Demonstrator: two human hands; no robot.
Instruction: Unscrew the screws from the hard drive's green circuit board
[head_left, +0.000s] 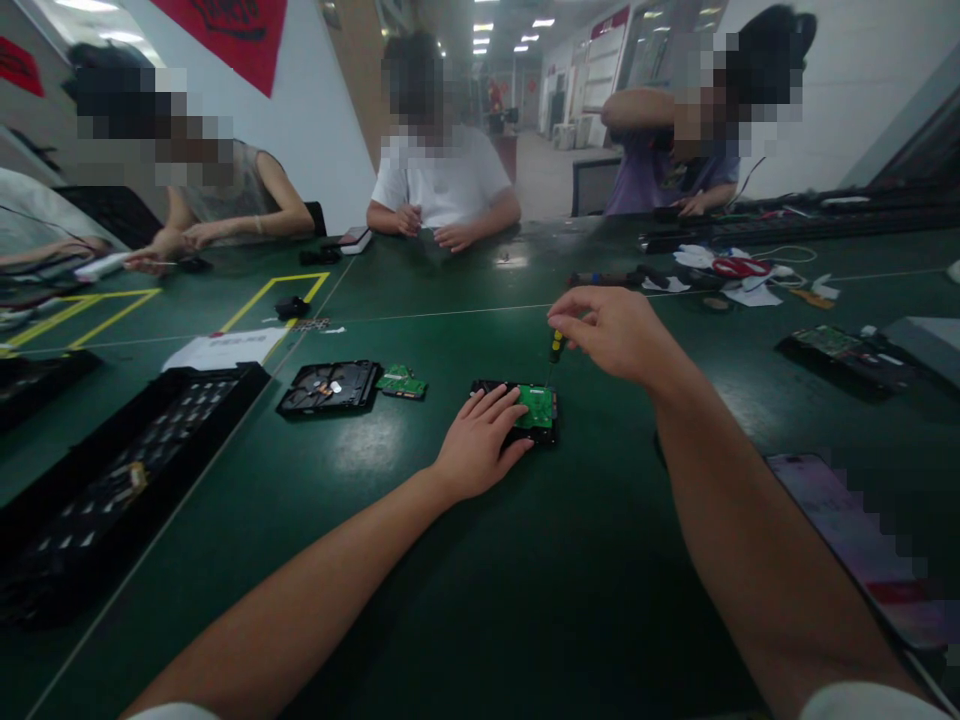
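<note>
Right hand [604, 335] pinched on a screwdriver [556, 347], tip by the far right corner of a hard drive [541, 408] on the green table [525, 590], left hand [484, 440] spread over the drive's left part, open room along its near edge.

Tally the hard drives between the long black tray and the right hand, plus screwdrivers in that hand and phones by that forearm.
Hard drives: 2, one under the left hand
Screwdrivers: 1
Phones: 1
Total: 4
</note>
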